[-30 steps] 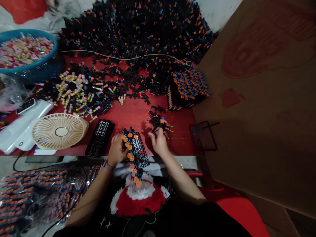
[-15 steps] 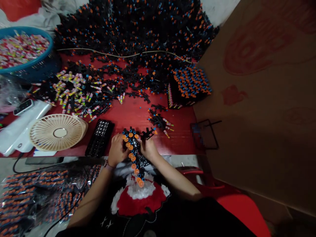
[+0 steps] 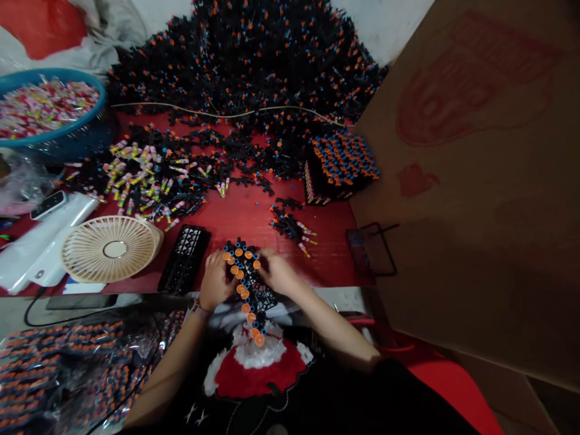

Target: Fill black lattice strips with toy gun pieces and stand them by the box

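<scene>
A black lattice rack stands in front of my body at the table edge, with black toy guns upright in it. Their orange discs and blue tips face up in a curved row. My left hand is closed round the left side of the filled rack, its fingertips partly hidden behind the guns. On the opposite side my right hand pinches a black toy gun at the rack's upper right corner; most of that gun is hidden by the fingers and the rack.
Loose toy guns with candy tubes lie ahead, before a huge heap. A filled block of guns stands back right, beside a cardboard box. Leftward are another black rack, a fan and a blue basket.
My right hand has turned the toy gun from lying sideways, tip to the right, to upright at the rack's corner. My left hand stays at the rack. The view has shifted slightly.
</scene>
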{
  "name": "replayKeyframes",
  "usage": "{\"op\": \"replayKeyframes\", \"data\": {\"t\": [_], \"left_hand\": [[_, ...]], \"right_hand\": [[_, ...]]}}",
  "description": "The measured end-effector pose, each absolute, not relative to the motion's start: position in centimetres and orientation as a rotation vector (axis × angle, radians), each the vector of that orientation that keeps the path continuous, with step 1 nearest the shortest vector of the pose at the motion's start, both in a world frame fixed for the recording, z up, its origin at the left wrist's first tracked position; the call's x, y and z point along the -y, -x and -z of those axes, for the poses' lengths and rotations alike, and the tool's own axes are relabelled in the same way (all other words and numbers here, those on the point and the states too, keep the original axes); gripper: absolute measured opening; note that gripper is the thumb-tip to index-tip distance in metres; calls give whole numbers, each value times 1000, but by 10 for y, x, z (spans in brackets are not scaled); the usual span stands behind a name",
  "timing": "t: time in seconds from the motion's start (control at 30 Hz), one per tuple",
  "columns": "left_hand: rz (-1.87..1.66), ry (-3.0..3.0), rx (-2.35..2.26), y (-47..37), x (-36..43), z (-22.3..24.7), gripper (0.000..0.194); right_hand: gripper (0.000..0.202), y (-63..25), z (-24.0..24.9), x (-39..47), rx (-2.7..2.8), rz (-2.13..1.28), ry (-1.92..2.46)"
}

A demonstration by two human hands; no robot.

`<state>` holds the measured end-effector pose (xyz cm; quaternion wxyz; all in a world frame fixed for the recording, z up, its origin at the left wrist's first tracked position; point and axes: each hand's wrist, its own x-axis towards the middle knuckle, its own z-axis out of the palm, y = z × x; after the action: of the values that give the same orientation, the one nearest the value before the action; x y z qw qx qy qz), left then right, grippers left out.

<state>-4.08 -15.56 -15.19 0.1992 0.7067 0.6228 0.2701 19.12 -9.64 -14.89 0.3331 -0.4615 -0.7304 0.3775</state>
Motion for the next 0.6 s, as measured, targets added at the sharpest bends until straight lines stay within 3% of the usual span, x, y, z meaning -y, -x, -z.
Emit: {"op": "replayKeyframes", "data": {"t": [0.13, 0.23, 0.5, 0.6], "left_hand": [[-803, -2013, -1724, 40, 156, 155, 54], [-782, -1996, -1743, 39, 155, 156, 50], [-736, -1989, -1787, 39, 154, 158, 39], [-710, -2012, -1772, 40, 155, 157, 39]], "right_hand": [[16, -262, 149, 74, 1575, -663, 1552], [15, -295, 152, 69, 1541, -660, 1622], [33, -215, 154, 114, 1517, -1308, 1163], [32, -192, 158, 121, 1603, -1326, 1137]]}}
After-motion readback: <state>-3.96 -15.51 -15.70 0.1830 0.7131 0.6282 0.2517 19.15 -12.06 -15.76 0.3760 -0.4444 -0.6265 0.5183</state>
